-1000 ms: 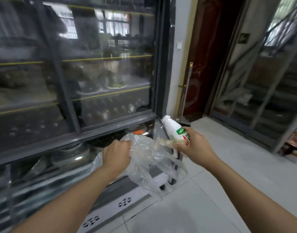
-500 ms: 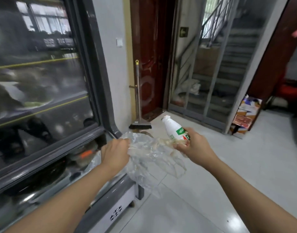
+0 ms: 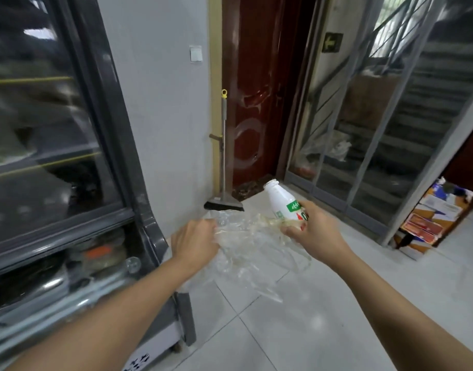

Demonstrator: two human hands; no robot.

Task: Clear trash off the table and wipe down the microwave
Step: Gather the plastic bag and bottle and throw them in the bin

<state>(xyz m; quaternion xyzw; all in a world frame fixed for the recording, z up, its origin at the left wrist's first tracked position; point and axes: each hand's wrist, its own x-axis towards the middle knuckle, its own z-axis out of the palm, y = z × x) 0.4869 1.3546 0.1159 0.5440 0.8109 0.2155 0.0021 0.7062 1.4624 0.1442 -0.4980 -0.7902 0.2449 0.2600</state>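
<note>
My right hand (image 3: 314,231) grips a white bottle (image 3: 282,202) whose green label writing is unreadable, plus one end of the clear plastic bag (image 3: 254,253). My left hand (image 3: 194,242) is clenched on the bag's other end, over open tiled floor (image 3: 310,317) beside the glass-fronted cabinet (image 3: 69,156).

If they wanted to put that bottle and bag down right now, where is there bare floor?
Bare tile lies between the forearms, running right toward the glass partition. Crowded: the corner by the door, where the broom stands, and the far right, where boxes pile up. The left hand holds the bag; the right hand grips the bottle.
</note>
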